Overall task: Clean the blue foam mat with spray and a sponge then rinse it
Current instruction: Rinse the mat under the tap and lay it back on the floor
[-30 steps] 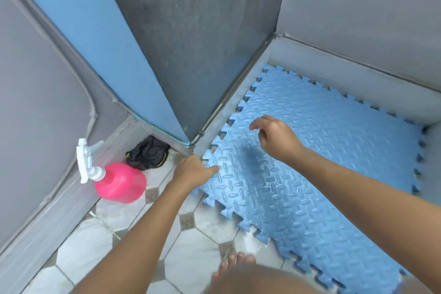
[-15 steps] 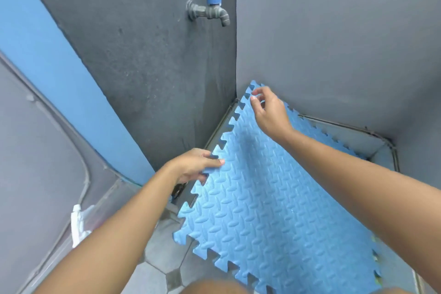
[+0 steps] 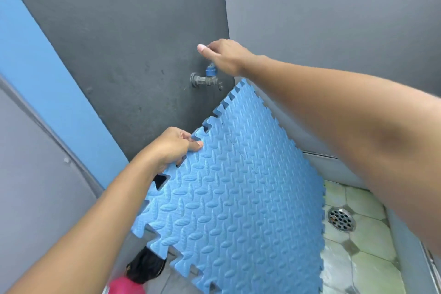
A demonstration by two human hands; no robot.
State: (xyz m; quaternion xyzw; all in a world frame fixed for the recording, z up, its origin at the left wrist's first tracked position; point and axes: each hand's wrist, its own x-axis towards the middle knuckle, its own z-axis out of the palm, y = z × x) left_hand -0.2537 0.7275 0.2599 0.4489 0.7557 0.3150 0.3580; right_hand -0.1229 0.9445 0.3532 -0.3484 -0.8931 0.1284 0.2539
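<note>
Your right hand (image 3: 224,55) has left the mat's top edge and now sits over the blue handle (image 3: 211,70) of the tap (image 3: 205,80). Its fingers are hidden, so I cannot tell whether they grip it. Your left hand (image 3: 174,148) pinches the toothed left edge of the blue foam mat (image 3: 238,198), which stands tilted, its top corner just beside the spout. The floor drain (image 3: 341,218) lies right of it.

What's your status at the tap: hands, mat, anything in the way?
Left hand grips blue foam mat by its edge. Mat tilted up, top corner beside tap. Right hand over its handle, grip hidden. Nothing blocking spout.
</note>
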